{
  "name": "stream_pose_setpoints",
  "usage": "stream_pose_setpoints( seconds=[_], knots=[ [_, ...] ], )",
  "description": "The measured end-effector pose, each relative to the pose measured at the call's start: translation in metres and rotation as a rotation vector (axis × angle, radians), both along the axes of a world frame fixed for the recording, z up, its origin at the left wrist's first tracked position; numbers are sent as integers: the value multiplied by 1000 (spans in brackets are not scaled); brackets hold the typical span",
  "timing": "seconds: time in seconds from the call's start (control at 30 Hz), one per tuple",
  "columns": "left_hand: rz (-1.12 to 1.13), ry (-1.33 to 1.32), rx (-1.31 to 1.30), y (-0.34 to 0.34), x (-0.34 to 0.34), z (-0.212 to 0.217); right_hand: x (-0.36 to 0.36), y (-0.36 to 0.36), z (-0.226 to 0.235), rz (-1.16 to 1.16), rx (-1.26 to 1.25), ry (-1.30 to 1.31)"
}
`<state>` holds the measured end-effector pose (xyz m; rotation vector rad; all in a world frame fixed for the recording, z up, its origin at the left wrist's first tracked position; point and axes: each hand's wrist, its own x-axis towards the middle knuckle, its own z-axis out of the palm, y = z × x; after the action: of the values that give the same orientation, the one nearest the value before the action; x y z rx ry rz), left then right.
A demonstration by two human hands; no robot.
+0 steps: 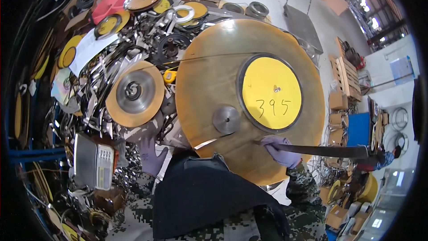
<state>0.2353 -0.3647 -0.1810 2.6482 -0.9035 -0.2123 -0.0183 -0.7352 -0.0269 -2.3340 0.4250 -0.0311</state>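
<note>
A large amber round plate (209, 89) lies before me. On it sit a yellow disc with a dark rim (276, 102), bearing handwriting, and a small grey metal disc (226, 120). A thin dark strip (209, 56) runs across the plate toward the yellow disc. My right hand (281, 151), in a light purple glove, is closed around a long, dark flat metal strip (334, 151) that reaches out to the right. At the plate's near left, my gloved left hand (153, 156) has its fingers spread and holds nothing. Beyond it is a smaller orange-rimmed reel (136, 93).
Tangled metal strip scraps (96, 80) cover the left side, with a yellow tape measure (169, 76) among them. A digital scale (93, 163) stands beside my left arm. Farther off are a red tray (116, 4), a grey platform cart (303, 29) and wooden pallets (347, 78).
</note>
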Motion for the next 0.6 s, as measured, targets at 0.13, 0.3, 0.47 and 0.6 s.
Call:
stream_pose_setpoints(
  seconds=[0.13,0.3,0.47,0.6],
  knots=[
    [75,-4,-50,-3,-8,11,64,20,-5,257,144,7],
    [-46,77,-268,-38,-14,38,148,35,-40,307,193,-120],
    [-218,76,-299,-68,-34,56,239,-44,-77,-21,-91,-283],
    [-308,122,-246,-71,-54,32,254,-168,-74,-256,-18,-339]
  ],
)
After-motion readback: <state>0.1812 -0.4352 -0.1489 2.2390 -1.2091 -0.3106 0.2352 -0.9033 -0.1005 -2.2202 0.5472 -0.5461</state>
